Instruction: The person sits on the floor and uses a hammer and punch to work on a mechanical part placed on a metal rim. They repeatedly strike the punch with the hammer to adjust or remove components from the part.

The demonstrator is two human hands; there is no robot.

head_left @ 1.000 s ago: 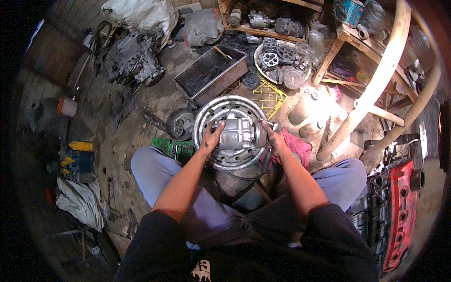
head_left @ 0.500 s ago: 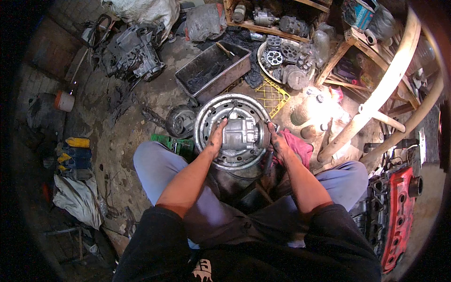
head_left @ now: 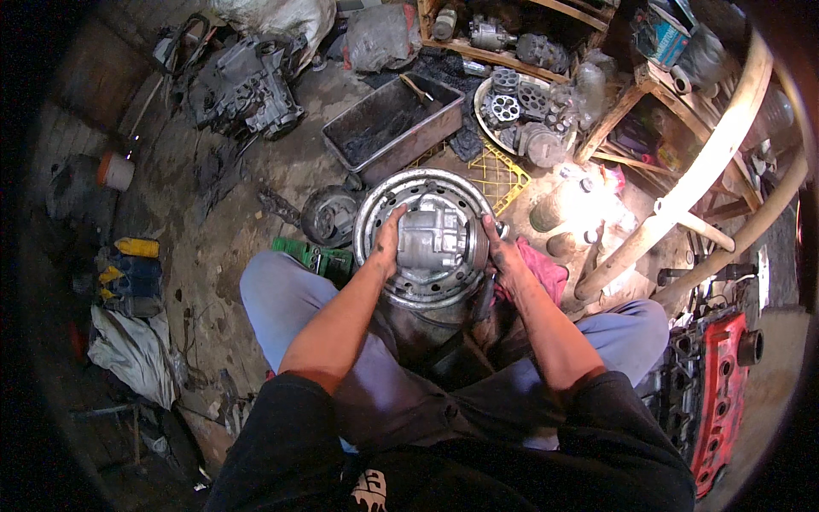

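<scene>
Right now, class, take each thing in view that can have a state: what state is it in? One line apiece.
Wheel rim: lying flat
Metal part: on its side, above the wheel rim
Left hand: gripping the part's left end
Right hand: gripping its right end
Bin: open-topped, grimy inside
Brush: resting at the bin's far side
Basin: loaded with loose parts
Cloth: crumpled

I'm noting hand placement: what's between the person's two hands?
Between the left hand and right hand, the head view shows a silver metal unit with a grooved pulley at its right end, above a wheel rim.
</scene>
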